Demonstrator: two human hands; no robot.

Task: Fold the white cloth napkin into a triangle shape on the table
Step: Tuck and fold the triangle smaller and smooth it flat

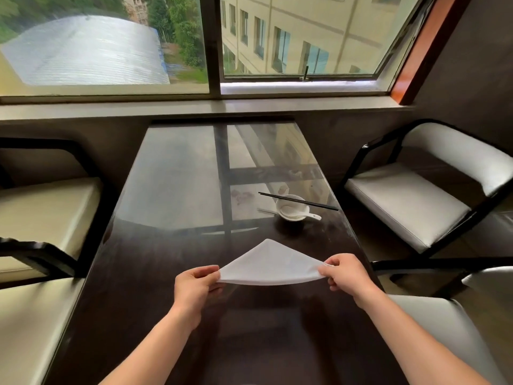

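The napkin (270, 266) is on the tabletop (166, 190), on my side of the white bowl (291, 209) and a little to the left of it. It already has a triangle shape: the tip points toward the bowl and stops near it without touching, and the long edge is turned to me.

My left hand (194, 290) pinches the corner that is farthest left from the bowl. My right hand (347, 276) pinches the other corner, which is nearly straight on my side of the bowl. On both hands the thumb is on top of the cloth and the other fingertips are hidden under it. The long edge curves a little between my hands, and I cannot tell if it rests on the tabletop or is slightly lifted. I also cannot tell how many layers the cloth has.

A white spoon (311, 216) lies in the bowl with its handle over the rim to the right. Black chopsticks (299, 202) lie across the top of the bowl.

Around the bowl the shiny tabletop reflects the window (111, 51), so the small marks there are hard to make out. A chair (410, 207) stands to the right of the bowl, partly cut off by the picture edge. My forearms are cut off at the bottom edge.
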